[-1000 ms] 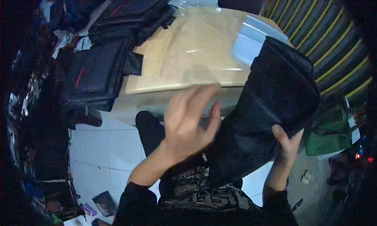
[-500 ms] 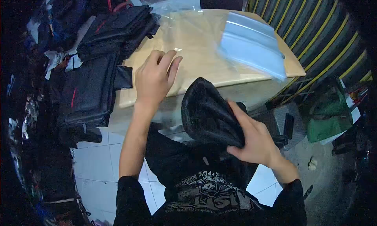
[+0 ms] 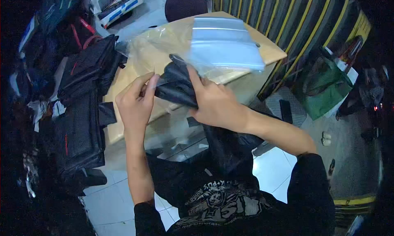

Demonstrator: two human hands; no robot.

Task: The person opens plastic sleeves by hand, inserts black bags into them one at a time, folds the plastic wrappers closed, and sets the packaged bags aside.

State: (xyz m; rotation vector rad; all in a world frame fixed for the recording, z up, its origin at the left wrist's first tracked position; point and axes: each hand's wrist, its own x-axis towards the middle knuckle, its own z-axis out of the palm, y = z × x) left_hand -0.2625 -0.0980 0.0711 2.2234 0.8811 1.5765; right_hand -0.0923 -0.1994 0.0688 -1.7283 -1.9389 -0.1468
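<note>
My right hand [image 3: 217, 102] grips a folded black fabric item [image 3: 176, 86] above the near edge of the wooden table [image 3: 262, 55]. At the item's left side is my left hand [image 3: 137, 96], its thumb and fingers pinched on the rim of a clear plastic bag [image 3: 143, 45]. The bag is see-through, so its exact outline around the black item is hard to make out. Behind the hands lies a stack of clear, bluish plastic bags [image 3: 225, 45].
Black cases with red marks [image 3: 82, 129] are piled at the left. A dark round seat [image 3: 186, 5] stands beyond the table. At the right are a striped yellow-and-black surface [image 3: 303, 18] and a green bag [image 3: 328, 86].
The right hand has carried the black item up and left, over the table edge. My left hand has closed on the clear bag. The view has shifted to the right.
</note>
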